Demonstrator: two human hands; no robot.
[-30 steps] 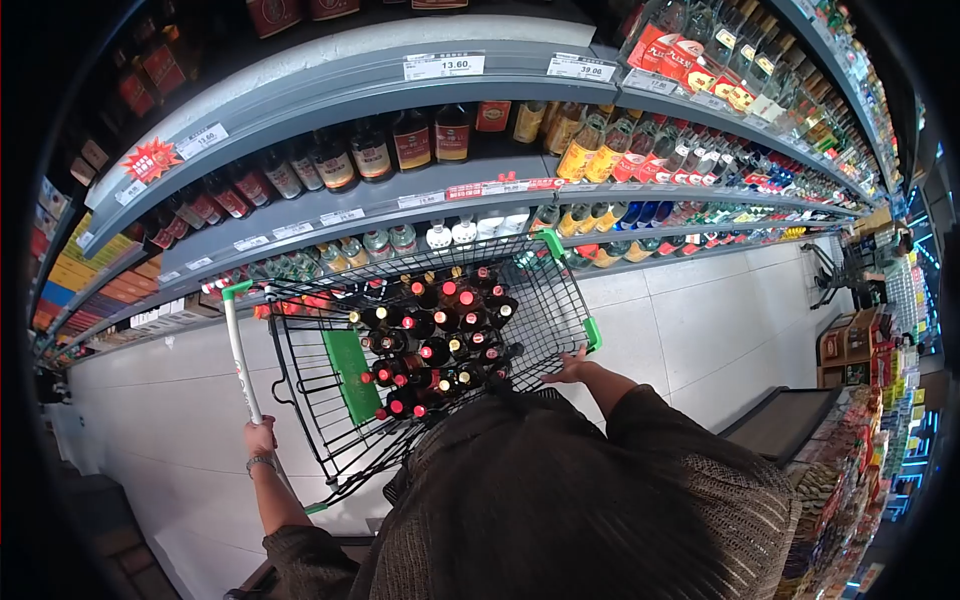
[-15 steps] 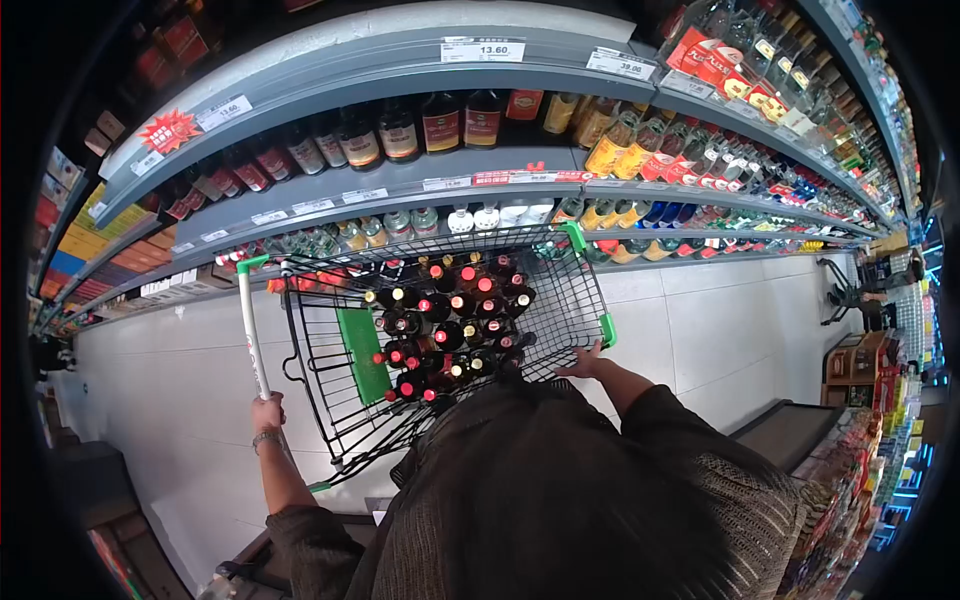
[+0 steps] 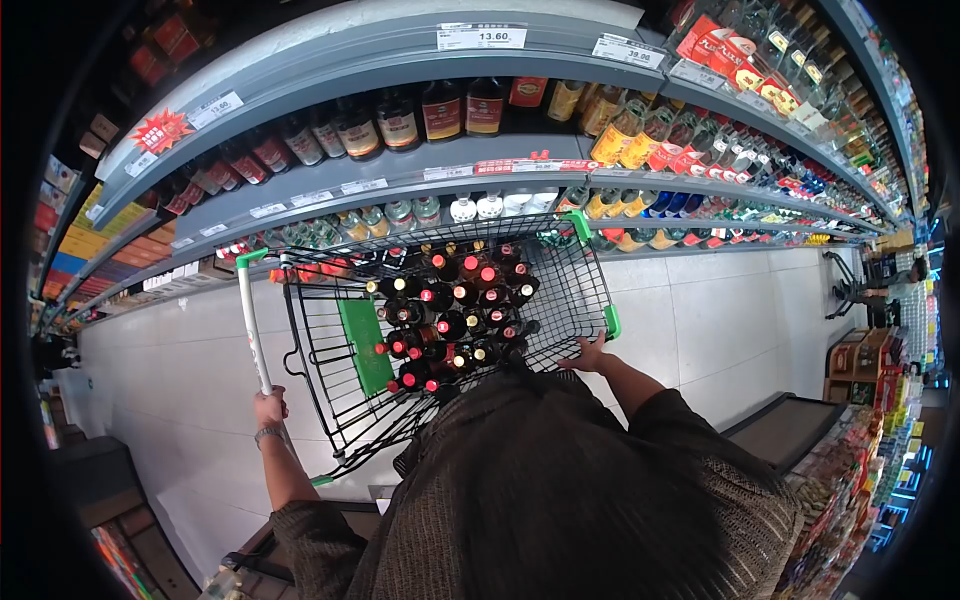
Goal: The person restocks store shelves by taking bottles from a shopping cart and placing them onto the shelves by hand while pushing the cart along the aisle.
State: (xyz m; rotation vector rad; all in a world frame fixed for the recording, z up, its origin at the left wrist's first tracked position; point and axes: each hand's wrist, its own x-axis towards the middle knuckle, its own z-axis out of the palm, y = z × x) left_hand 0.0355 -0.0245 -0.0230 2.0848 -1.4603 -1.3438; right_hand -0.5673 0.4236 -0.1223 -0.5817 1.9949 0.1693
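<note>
A black wire shopping cart (image 3: 575, 290) with green corners stands in front of me, holding several dark bottles (image 3: 465, 293) with red, yellow and pale caps. Closed round its white handle bar (image 3: 250, 320) at the left is my left hand (image 3: 270, 405), with a band on the wrist. My right hand (image 3: 588, 356) grips the wire rim near the green corner at the far right end, thumb and fingers to either side. A green panel (image 3: 366, 345) stands upright inside, beside the bottles.
Curved shelves (image 3: 380, 185) of bottles with price tags run across the top. Pale tiled floor (image 3: 720, 310) lies beyond the cart. At the right are a person (image 3: 895, 280) with another cart (image 3: 845, 285), a dark low stand (image 3: 785, 430) and packaged goods (image 3: 850, 480).
The shelves, cart and both hands have shifted slightly right and up in view. Both hands keep their hold. More of the person at the far right shows.
</note>
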